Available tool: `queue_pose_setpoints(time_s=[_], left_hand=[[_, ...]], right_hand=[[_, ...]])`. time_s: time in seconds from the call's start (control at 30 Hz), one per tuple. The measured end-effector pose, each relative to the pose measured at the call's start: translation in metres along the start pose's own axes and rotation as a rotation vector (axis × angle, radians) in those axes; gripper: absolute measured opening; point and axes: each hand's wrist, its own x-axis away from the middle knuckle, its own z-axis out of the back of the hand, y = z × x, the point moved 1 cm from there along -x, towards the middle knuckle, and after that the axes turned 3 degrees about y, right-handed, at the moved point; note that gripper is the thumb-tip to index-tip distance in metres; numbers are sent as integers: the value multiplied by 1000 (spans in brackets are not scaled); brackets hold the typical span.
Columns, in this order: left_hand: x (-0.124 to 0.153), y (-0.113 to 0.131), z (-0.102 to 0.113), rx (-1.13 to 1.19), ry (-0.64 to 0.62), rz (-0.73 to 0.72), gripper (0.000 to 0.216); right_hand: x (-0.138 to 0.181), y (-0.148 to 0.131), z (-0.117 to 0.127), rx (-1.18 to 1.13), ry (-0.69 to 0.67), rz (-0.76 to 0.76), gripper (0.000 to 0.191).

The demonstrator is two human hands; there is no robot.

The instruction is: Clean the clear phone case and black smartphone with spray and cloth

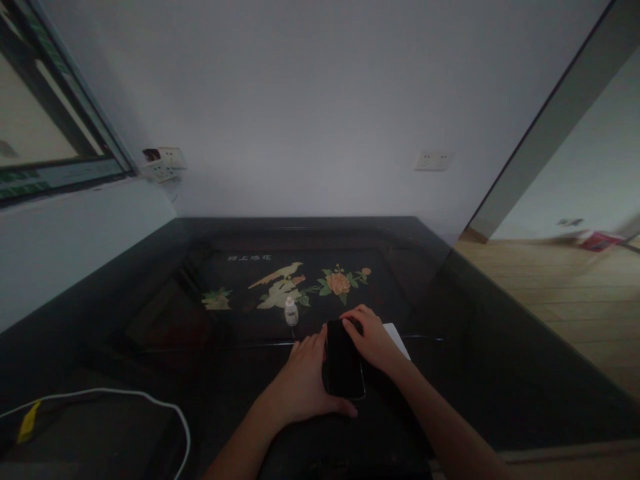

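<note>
Cupping the near end and left side of a black phone (345,370) at the lower centre of the frame, the left hand (305,383) holds it, likely to steady it above the dark table (480,380), while the right hand (373,337) touches its top end, though in this dim light I cannot tell whether those fingers pinch or merely rest. The phone looks slim, its screen unlit, with a thin pale rim. Farther up, left of centre, a small bottle (291,312) stands before a flower-and-bird decoration (339,283).
</note>
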Motion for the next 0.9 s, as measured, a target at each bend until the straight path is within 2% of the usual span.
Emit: queue_pose_setpoints(time_s=[0.13, 0.2, 0.27, 0.4, 0.7, 0.77, 0.9], left_hand=[[2, -3, 12, 54, -39, 5, 107], [3, -7, 16, 78, -85, -26, 97], [3, -11, 19, 104, -124, -45, 94], [3, -14, 20, 147, -117, -48, 95], [2, -8, 23, 132, -123, -62, 97], [2, -9, 23, 136, -122, -75, 91], [-1, -14, 21, 164, -107, -77, 62]], right_hand=[[0, 0, 0, -5, -1, 3, 21], [0, 1, 0, -9, -1, 4, 21], [1, 2, -1, -3, 0, 5, 21], [1, 4, -1, 4, -2, 5, 21], [1, 1, 1, -7, -5, 4, 21], [1, 1, 0, -15, -6, 0, 21], [1, 4, -1, -17, -3, 2, 21]])
